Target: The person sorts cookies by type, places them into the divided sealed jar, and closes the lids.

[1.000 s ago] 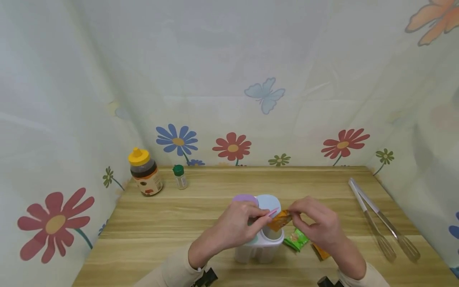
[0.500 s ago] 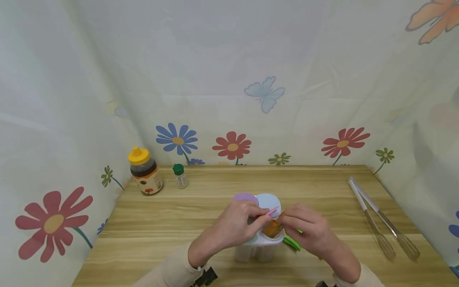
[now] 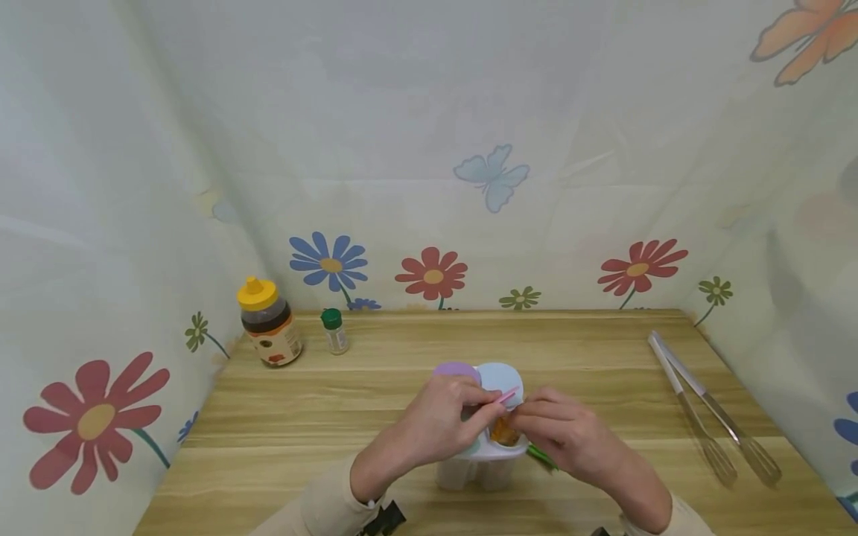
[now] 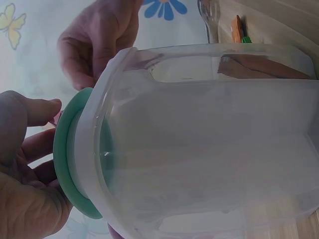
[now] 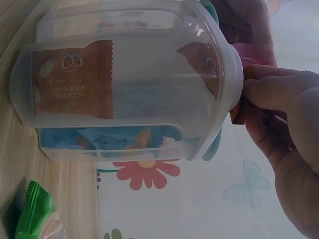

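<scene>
A clear storage box (image 3: 476, 473) with a white top and round coloured lids stands at the front of the table. My left hand (image 3: 439, 417) pinches its raised pink lid (image 3: 508, 394). Between the fingertips of my right hand (image 3: 579, 441) is an orange snack packet (image 3: 503, 432), tilted and partly down inside the open mouth. Through the wall in the right wrist view, another orange packet (image 5: 75, 82) lies lower in that compartment, and blue packets (image 5: 107, 138) fill part of the neighbouring one. Purple (image 3: 456, 369), light blue (image 3: 501, 381) and mint green (image 4: 62, 149) lids cap the other openings.
A green packet (image 3: 541, 456) lies right of the box, partly behind my right hand; an orange packet (image 4: 237, 29) is near it. Metal tongs (image 3: 710, 409) rest at the right. A yellow-capped jar (image 3: 271, 324) and green-capped shaker (image 3: 334, 332) stand back left.
My right hand has moved left and down to the box, bringing the orange packet from above the opening into it. My left hand keeps holding the pink lid in place.
</scene>
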`<state>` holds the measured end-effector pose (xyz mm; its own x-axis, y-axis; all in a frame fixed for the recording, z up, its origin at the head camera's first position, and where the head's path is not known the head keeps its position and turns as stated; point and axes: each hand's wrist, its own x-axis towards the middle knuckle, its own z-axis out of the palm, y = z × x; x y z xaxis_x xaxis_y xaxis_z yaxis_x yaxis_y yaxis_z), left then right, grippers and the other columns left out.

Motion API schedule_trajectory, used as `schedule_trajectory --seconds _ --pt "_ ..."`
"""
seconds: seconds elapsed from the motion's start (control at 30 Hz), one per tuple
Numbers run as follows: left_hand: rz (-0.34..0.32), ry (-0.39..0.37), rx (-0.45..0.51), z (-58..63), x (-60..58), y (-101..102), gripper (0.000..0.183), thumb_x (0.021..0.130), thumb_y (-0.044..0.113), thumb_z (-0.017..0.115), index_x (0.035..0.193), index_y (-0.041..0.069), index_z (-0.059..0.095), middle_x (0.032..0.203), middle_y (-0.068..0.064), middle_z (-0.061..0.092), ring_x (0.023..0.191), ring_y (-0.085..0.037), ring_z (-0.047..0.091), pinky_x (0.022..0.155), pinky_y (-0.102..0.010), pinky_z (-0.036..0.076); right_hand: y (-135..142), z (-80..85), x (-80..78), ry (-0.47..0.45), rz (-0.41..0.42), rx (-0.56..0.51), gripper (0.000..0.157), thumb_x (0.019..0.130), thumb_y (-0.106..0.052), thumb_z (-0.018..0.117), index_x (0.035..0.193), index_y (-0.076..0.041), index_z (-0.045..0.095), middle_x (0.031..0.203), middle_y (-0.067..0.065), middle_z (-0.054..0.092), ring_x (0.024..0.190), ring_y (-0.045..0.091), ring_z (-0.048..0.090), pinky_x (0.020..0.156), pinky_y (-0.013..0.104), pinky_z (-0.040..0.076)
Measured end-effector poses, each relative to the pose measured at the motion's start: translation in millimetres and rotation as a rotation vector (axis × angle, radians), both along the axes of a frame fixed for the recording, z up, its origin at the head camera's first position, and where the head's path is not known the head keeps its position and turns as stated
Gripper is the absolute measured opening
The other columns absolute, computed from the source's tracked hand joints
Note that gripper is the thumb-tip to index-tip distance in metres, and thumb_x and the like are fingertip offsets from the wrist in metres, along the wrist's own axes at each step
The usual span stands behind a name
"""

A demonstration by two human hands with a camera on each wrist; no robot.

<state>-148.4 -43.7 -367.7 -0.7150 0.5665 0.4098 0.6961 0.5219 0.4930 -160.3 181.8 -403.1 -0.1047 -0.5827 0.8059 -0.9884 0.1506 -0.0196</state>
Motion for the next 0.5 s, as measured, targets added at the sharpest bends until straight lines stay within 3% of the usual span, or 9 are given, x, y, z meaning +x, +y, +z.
schedule_trajectory --seconds 0.27,0.5 --pt "-0.007 -0.007 0.016 0.8 0.4 -0.4 0.024 0.093 0.029 0.066 0.106 0.011 0.076 0.086 0.003 0.073 0.065 0.005 0.051 0.052 -0.006 0.038 -1.0 3.7 5.3 -0.046 -0.023 0.226 0.03 0.103 -0.014 0.045 0.1 -0.012 0.074 0.1 -0.006 0.073 0.096 0.013 0.063 0.087 0.022 0.051" --pt "-0.004 0.013 0.014 0.7 0.4 0.5 0.025 0.094 0.03 0.065 0.106 0.012 0.077 0.085 0.004 0.073 0.065 0.005 0.049 0.053 -0.005 0.037 0.4 3.1 4.9 -0.039 -0.019 0.244 0.03 0.103 -0.012 0.043 0.098 -0.013 0.072 0.1 -0.007 0.071 0.099 0.013 0.063 0.089 0.024 0.051"
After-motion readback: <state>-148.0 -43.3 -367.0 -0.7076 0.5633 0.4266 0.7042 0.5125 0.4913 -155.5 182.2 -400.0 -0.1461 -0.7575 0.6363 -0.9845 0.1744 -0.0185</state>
